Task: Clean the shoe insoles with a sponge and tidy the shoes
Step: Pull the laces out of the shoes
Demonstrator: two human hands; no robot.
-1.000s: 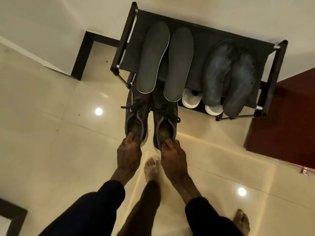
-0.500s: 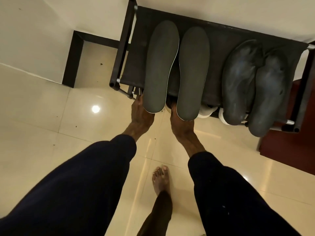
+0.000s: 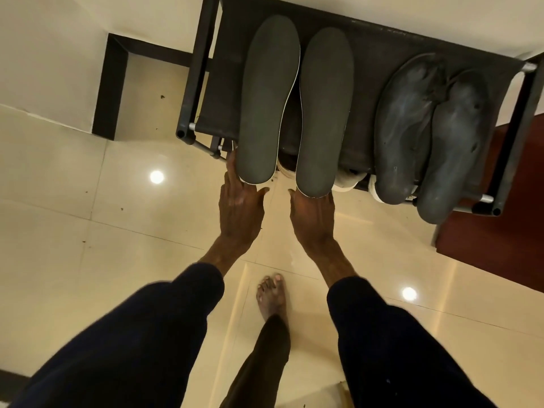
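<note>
Two grey-green insoles (image 3: 268, 104) (image 3: 323, 113) lie side by side on the black fabric top shelf of the shoe rack (image 3: 368, 48), heels jutting over its front edge. Two darker, worn insoles (image 3: 406, 128) (image 3: 453, 148) lie to their right. My left hand (image 3: 240, 207) reaches under the heel of the left grey insole, fingers straight, thumb spread. My right hand (image 3: 313, 216) does the same under the right one, its fingertips hidden. The dark shoes are out of sight beneath the shelf. Neither hand holds anything that I can see.
White shoes (image 3: 347, 179) peek out on the lower shelf. A dark red-brown panel (image 3: 500, 231) stands right of the rack. A black-edged wall corner (image 3: 109, 89) is at the left. My bare foot (image 3: 272, 295) stands on the glossy cream floor tiles (image 3: 117, 231).
A second ago my hands gripped the heels of the dark shoes on the floor. The shoes went under the rack's top shelf, and my hands have since drawn back slightly, fingers straight.
</note>
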